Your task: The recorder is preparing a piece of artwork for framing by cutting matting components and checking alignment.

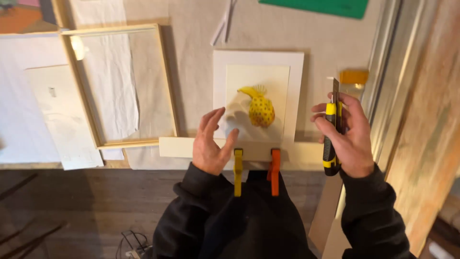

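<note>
Right hand [352, 136] gripping yellow utility knife [330, 139], left hand [211, 144] open beside matted fish picture [258, 98]

Right hand [350, 136] gripping yellow utility knife [330, 139], left hand [211, 144] open – matted picture [258, 96]

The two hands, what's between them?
In the head view, a fish picture and two clamps, yellow and orange, lie between the left hand and right hand.

Wooden frame [120, 86], green mat [316, 6]
</note>
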